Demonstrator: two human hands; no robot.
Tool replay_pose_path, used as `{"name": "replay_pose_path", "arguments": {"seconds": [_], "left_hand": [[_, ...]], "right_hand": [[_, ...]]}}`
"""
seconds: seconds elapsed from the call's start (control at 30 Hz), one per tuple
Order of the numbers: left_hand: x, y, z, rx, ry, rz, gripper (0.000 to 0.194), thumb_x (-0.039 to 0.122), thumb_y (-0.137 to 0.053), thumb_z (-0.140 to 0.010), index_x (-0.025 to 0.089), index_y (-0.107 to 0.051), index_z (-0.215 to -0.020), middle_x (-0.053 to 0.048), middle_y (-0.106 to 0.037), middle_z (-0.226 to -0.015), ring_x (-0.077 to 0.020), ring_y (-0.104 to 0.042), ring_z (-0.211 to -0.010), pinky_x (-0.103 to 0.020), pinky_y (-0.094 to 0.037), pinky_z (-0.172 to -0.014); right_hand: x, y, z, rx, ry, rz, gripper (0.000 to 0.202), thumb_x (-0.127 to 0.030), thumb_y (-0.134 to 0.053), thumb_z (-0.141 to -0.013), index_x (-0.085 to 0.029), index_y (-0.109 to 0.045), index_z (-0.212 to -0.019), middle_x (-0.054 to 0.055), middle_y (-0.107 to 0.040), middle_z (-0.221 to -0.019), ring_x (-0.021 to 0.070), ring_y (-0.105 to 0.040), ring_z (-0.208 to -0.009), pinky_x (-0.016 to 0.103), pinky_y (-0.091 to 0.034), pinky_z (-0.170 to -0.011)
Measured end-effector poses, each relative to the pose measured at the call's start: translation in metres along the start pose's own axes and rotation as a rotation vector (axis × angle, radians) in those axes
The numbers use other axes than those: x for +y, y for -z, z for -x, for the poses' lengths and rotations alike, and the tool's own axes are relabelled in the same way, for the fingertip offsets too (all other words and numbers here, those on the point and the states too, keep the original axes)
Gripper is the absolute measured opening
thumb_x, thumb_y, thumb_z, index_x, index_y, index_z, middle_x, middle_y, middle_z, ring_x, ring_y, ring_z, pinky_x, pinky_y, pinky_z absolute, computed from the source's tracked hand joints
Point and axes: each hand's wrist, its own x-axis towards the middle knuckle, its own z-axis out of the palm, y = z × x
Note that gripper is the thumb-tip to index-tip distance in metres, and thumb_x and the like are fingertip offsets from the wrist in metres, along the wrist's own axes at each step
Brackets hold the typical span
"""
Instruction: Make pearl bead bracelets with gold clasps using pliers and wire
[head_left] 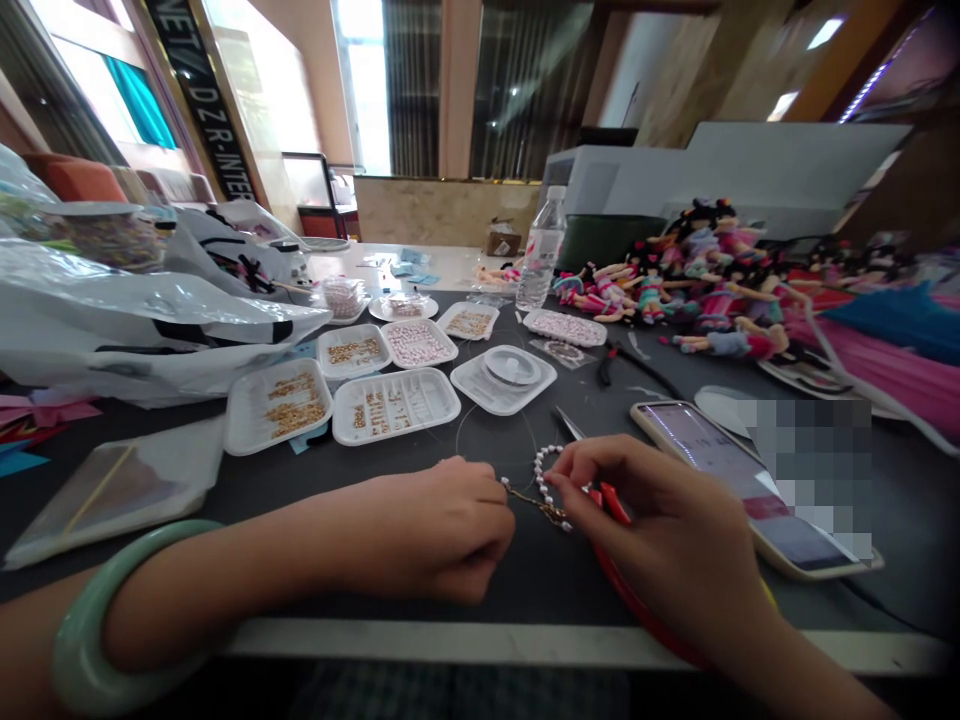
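Observation:
My left hand, with a green bangle on its wrist, is closed over the dark table. One end of a beaded chain with gold and white parts reaches its fingers. To the right, my right hand pinches a strand of white beads between thumb and forefinger. The strand curves down toward the chain between the hands. Red-handled scissors lie under my right hand, partly hidden by it, with the blade tip pointing away.
White trays of gold and pink beads stand beyond my hands. A spool rests on another tray. At right are a phone, pliers and crocheted dolls. A bottle stands behind; plastic bags lie left.

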Motion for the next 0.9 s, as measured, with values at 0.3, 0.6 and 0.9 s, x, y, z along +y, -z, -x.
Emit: {"name": "replay_pose_path", "arguments": {"seconds": [0.3,0.6,0.9], "left_hand": [[-0.010,-0.002,-0.001,0.096,0.257,0.982,0.006,0.010,-0.053,-0.080,0.014,-0.054,-0.076,0.001,-0.059,-0.074,-0.0094,-0.052,-0.068,-0.021,-0.041,-0.064],[-0.008,-0.008,-0.003,0.215,0.302,1.422,0.005,0.012,-0.063,-0.080,0.012,-0.058,-0.078,0.000,-0.063,-0.074,-0.0081,-0.059,-0.071,-0.020,-0.044,-0.071],[-0.011,-0.012,-0.003,0.265,0.286,1.517,0.015,0.010,-0.070,-0.076,0.013,-0.062,-0.088,0.001,-0.065,-0.075,-0.0074,-0.062,-0.070,-0.018,-0.045,-0.069]], "right_hand": [[-0.028,0.005,0.016,-0.043,0.014,-0.078,0.014,-0.015,-0.060,-0.077,-0.025,-0.052,-0.071,-0.005,-0.066,-0.075,0.0123,-0.063,-0.067,0.022,-0.047,-0.059],[-0.031,0.002,0.010,-0.160,-0.216,-0.327,0.018,-0.018,-0.064,-0.075,-0.024,-0.051,-0.064,-0.004,-0.065,-0.070,0.0114,-0.059,-0.063,0.019,-0.046,-0.055],[-0.036,0.000,0.010,-0.154,-0.354,-0.565,0.020,-0.019,-0.072,-0.072,-0.022,-0.055,-0.061,-0.006,-0.066,-0.069,0.0072,-0.060,-0.065,0.012,-0.047,-0.062]]}}
